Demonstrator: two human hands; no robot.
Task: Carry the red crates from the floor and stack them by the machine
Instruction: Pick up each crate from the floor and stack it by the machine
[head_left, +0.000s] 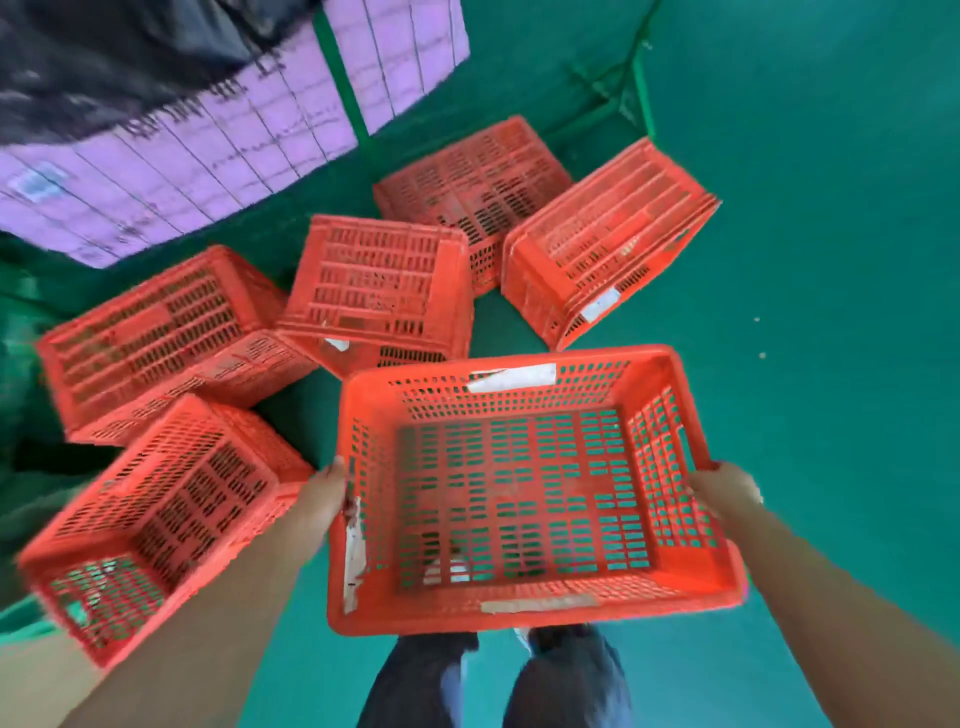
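We saw bright, even light, soft shadows, motion blur toward the upper left, and wide-angle bending at the edges.

Five crates (384, 291) lie behind and left of the held crate (524, 493).

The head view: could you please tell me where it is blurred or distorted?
In the head view, motion blur smears the pink panels at upper left and softens the floor crates; the held crate is sharper; wide-angle distortion curves the panels' lines; lighting is even, without glare.
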